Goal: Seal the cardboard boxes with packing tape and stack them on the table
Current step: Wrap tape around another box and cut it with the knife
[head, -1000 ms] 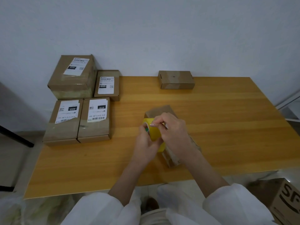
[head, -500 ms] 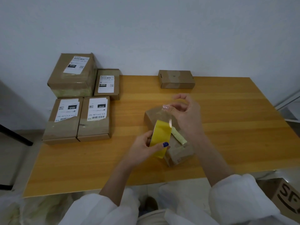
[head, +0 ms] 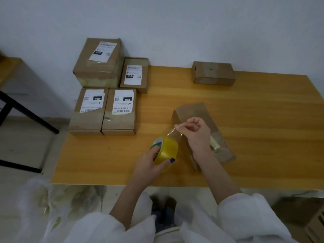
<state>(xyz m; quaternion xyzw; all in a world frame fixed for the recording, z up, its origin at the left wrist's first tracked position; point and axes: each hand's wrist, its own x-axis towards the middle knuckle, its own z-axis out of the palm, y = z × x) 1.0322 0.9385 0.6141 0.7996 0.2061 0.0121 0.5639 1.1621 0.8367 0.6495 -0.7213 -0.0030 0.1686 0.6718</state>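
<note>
A long brown cardboard box (head: 196, 113) lies at an angle in the middle of the wooden table (head: 254, 137). My left hand (head: 150, 163) grips a yellow roll of packing tape (head: 166, 151) just left of the box, fingers through its core. My right hand (head: 196, 135) pinches the clear tape end (head: 172, 131), pulled a short way off the roll above the box's near half. A strip of tape (head: 214, 144) lies on the box near my right wrist.
Several labelled boxes (head: 103, 111) sit grouped at the table's left end, one taller (head: 100, 62). A small plain box (head: 213, 72) stands at the back by the wall. Black table legs (head: 26, 113) are at left; a carton (head: 313, 221) sits on the floor at right.
The roll has moved left and turned so its core shows. My right hand dropped from above the box toward the roll, still pinching the tape end. The camera shifted left.
</note>
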